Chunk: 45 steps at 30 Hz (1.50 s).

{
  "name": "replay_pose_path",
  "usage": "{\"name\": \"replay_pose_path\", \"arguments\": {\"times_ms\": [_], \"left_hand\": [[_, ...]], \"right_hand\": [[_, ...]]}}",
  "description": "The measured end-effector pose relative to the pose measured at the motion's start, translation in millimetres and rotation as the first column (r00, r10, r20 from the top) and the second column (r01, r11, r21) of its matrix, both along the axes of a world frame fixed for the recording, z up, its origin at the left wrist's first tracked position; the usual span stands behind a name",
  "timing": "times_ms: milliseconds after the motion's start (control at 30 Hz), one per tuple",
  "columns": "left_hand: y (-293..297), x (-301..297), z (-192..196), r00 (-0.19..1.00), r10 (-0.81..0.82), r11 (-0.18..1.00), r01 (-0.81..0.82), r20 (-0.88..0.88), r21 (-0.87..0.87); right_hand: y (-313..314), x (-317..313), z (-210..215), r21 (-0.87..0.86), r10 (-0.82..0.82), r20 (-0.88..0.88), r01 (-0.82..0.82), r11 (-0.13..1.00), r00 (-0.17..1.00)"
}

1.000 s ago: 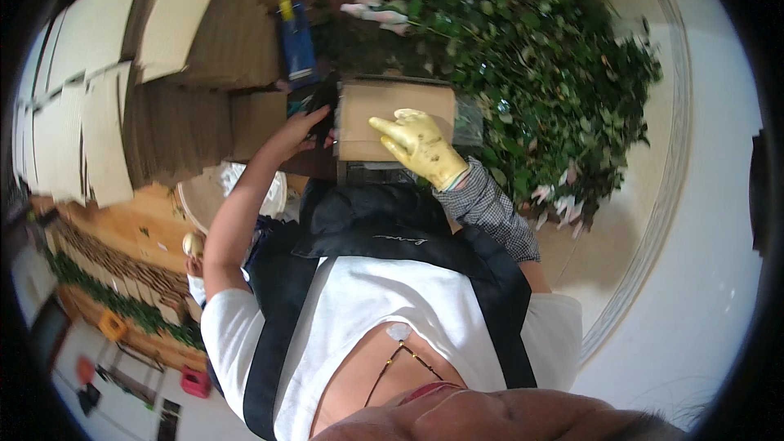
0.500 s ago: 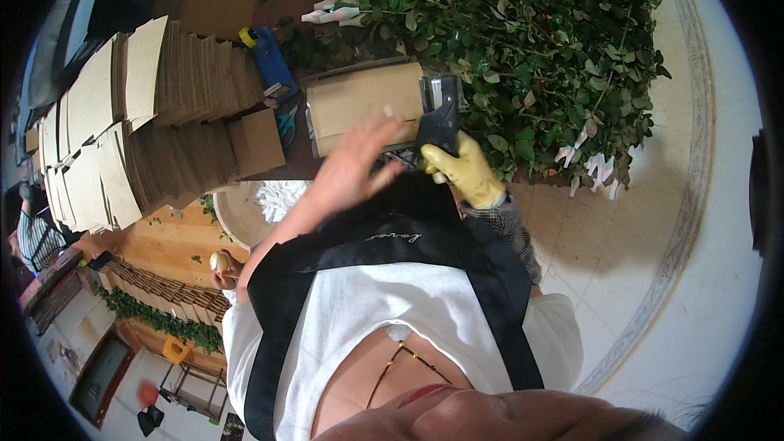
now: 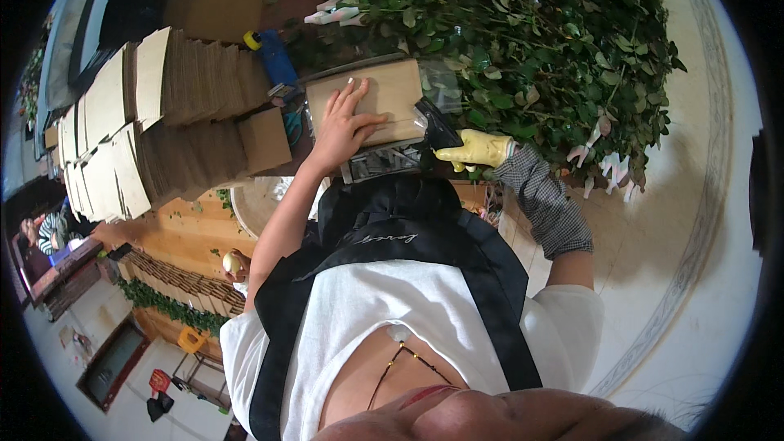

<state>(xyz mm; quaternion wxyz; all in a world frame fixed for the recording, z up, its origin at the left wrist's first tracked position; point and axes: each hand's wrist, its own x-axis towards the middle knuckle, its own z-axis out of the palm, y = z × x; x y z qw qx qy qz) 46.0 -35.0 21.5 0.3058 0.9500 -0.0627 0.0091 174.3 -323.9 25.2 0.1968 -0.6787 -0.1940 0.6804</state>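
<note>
My bare left hand (image 3: 345, 126) lies on a tan cardboard sheet (image 3: 396, 90), fingers spread and pressing flat. Clear film shows around the cardboard, which rests in a shallow dark-edged frame. In a yellow glove, my right hand (image 3: 478, 149) grips a black stapler-like tool (image 3: 438, 124). The tool's tip meets the cardboard's right edge; its exact working end is hard to make out. A checked sleeve covers my right forearm. Just below the cardboard, near my apron, sit small pale strips (image 3: 384, 162) in a holder.
Leafy rose stems (image 3: 523, 49) with pale-wrapped heads cover the table's right side. Stacked cardboard sheets (image 3: 204, 82) stand at left, beside a blue tape dispenser (image 3: 278, 61) and teal scissors (image 3: 292, 124). A round tub (image 3: 253, 206) is below. Another person (image 3: 53, 233) is at far left.
My left hand has come down flat onto the cardboard. My right hand has drawn slightly right and tilted the black tool onto the sheet's edge, and more of my right sleeve shows.
</note>
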Motion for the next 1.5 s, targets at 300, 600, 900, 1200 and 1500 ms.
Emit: {"name": "replay_pose_path", "arguments": {"times_ms": [300, 600, 900, 1200, 1500], "left_hand": [[-2.3, 4.8, 5.8, 1.000, -0.016, 0.999, 0.016, 0.003, 0.028], [-53.5, 47.7, 35.5, 0.958, -0.282, 0.957, 0.277, 0.055, 0.088], [-109.2, 108.8, 11.2, 0.970, -0.128, 0.991, 0.132, 0.207, -0.008], [-54.1, -27.5, 90.9, 0.949, 0.122, 0.779, -0.274, -0.292, -0.564], [28.7, -126.5, -0.5, 0.618, 0.781, 0.591, -0.778, -0.091, -0.211]], "right_hand": [[5.0, -45.9, -9.3, 0.199, -0.568, -0.255, 0.617, 0.762, 0.783], [-64.8, -38.9, 12.8, 0.348, -0.556, 0.022, 0.515, 0.784, 0.831], [-80.8, -34.7, 54.7, 0.510, -0.856, -0.317, 0.834, 0.210, 0.409], [47.1, -50.0, 78.7, 0.449, -0.533, 0.125, 0.431, 0.783, 0.837], [172.8, -63.0, 100.7, 0.714, -0.020, 0.125, -0.076, 0.696, 0.992]]}}
